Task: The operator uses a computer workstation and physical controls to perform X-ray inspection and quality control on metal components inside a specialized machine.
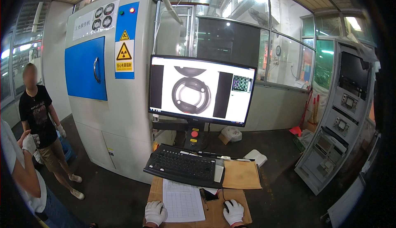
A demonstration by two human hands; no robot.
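Note:
My left hand (155,213), in a white glove, rests on the desk at the left edge of a printed table sheet (183,203). It holds nothing and its fingers lie loosely on the surface. In the same kind of white glove, my right hand (234,212) is over a black computer mouse (225,204), whose cable runs up toward the keyboard. Between the hands lie a dark phone (209,194) and a pen (204,199). Above them is a black keyboard (181,165). A monitor (222,92) displays a grey ring-shaped part with bright openings.
A brown envelope (242,174) lies right of the keyboard. A red button (194,134) is under the monitor. On the left stands a large grey cabinet (123,120) with a blue door (86,69). Two people stand at far left. A grey instrument rack (336,125) stands right.

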